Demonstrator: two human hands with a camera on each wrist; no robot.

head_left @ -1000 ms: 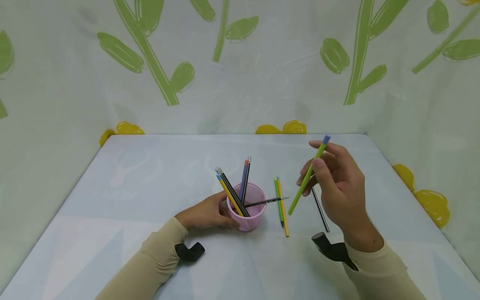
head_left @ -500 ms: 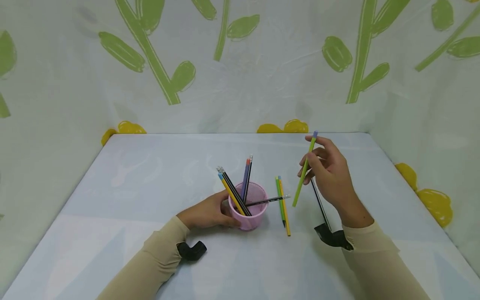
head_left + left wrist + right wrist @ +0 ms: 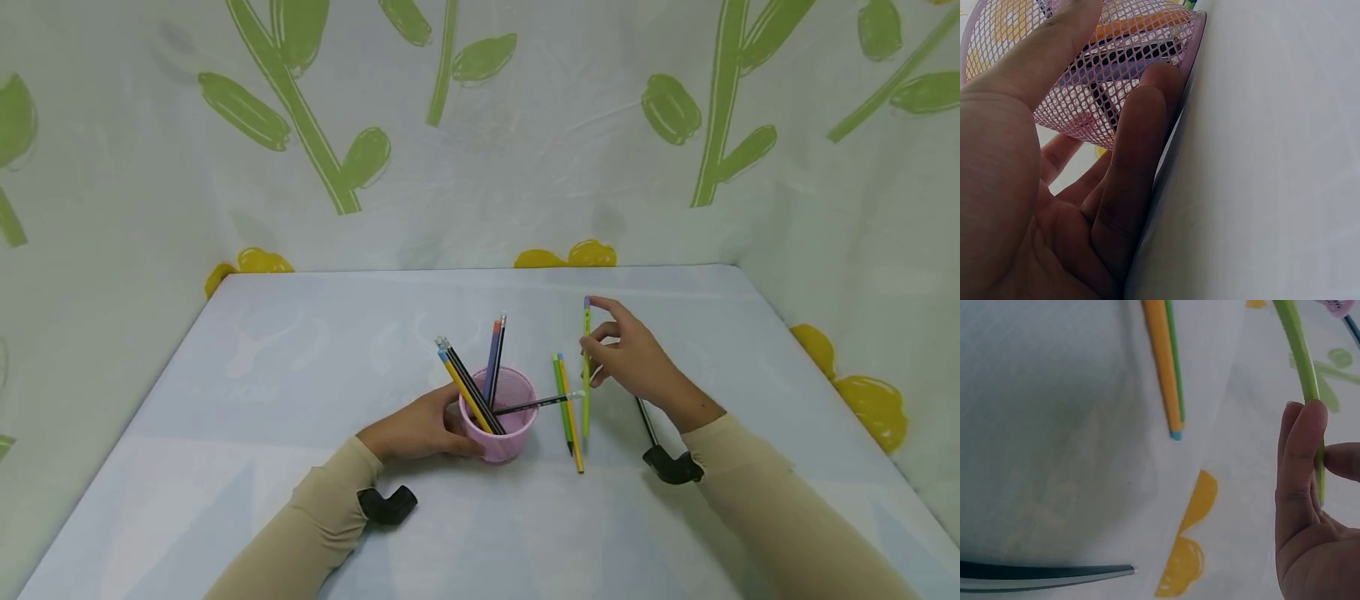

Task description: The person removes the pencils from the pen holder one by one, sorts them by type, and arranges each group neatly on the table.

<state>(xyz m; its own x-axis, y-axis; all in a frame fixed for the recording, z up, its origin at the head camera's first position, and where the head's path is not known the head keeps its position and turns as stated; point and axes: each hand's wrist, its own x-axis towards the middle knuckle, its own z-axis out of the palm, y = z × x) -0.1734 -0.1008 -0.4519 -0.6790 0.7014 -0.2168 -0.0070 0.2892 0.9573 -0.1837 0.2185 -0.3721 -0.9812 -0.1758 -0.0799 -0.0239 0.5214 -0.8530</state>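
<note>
My left hand point(image 3: 420, 427) holds a pink mesh pencil cup point(image 3: 501, 452) at its left side. In the left wrist view its thumb and fingers lie around the mesh wall point(image 3: 1079, 122). Several pencils lean in the cup; a black one point(image 3: 536, 405) sticks out low over the right rim. My right hand point(image 3: 630, 354) pinches a lime-green pencil point(image 3: 587, 400) with a purple end up, held nearly upright right of the cup. The right wrist view shows that pencil point(image 3: 1300, 353) between thumb and fingers.
A green pencil point(image 3: 562, 392) and a yellow pencil point(image 3: 574, 442) lie side by side just right of the cup. Another dark pencil point(image 3: 647, 421) lies partly under the right forearm. Walls with leaf patterns stand behind and beside the table point(image 3: 300, 358).
My right hand has moved left towards the cup, and the lime-green pencil has swung from slanted to nearly upright. The left hand and cup stay about where they were.
</note>
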